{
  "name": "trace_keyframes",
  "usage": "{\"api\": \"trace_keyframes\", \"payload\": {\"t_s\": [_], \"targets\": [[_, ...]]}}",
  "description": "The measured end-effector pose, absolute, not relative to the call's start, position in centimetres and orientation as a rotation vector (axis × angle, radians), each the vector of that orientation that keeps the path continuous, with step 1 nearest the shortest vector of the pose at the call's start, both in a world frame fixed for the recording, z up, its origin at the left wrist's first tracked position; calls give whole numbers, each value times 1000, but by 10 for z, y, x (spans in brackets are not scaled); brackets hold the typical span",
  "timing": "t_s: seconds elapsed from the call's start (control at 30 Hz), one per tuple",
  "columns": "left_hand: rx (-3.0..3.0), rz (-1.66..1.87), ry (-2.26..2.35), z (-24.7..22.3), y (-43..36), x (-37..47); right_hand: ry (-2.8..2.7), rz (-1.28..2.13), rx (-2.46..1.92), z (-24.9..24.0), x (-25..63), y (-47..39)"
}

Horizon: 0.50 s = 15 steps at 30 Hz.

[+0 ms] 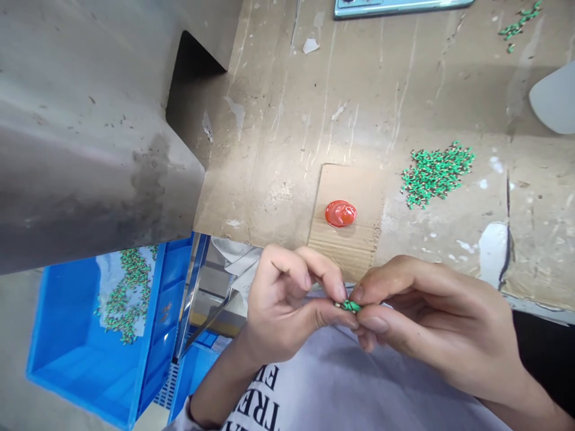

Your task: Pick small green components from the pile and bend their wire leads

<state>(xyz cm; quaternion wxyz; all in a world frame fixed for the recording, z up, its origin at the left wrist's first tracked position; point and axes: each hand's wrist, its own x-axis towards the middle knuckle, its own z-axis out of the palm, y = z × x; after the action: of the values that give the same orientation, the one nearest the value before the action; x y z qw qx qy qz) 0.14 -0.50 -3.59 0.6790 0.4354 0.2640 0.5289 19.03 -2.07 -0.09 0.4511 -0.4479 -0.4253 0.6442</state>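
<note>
Close to my body, just off the table's near edge, my left hand [291,305] and my right hand [431,317] meet fingertip to fingertip. Pinched between them is a small green piece [350,306] with a pale end; fingers cover part of it, so I cannot tell whether it is one piece or several. Beyond the hands, a shiny red oval blob or cap [341,214] sits on a cardboard piece [345,179]. A pile of small green pieces [435,173] lies to the right on the table.
A big metal housing [99,131] with a dark opening fills the left. Below it stands a blue bin [67,335] with similar green pieces on a white sheet. A phone [404,7] lies at the far edge, a few green pieces [518,27] and a white rounded object [557,99] at right.
</note>
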Motion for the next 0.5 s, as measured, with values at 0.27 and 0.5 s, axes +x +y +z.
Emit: {"api": "trace_keyframes", "payload": {"t_s": [0.27, 0.5], "targets": [[934, 1175, 630, -37, -5, 2, -1033, 1629, -1058, -3, 191, -23], [945, 1202, 617, -32, -4, -3, -1065, 1648, -1000, -9, 189, -27]]}}
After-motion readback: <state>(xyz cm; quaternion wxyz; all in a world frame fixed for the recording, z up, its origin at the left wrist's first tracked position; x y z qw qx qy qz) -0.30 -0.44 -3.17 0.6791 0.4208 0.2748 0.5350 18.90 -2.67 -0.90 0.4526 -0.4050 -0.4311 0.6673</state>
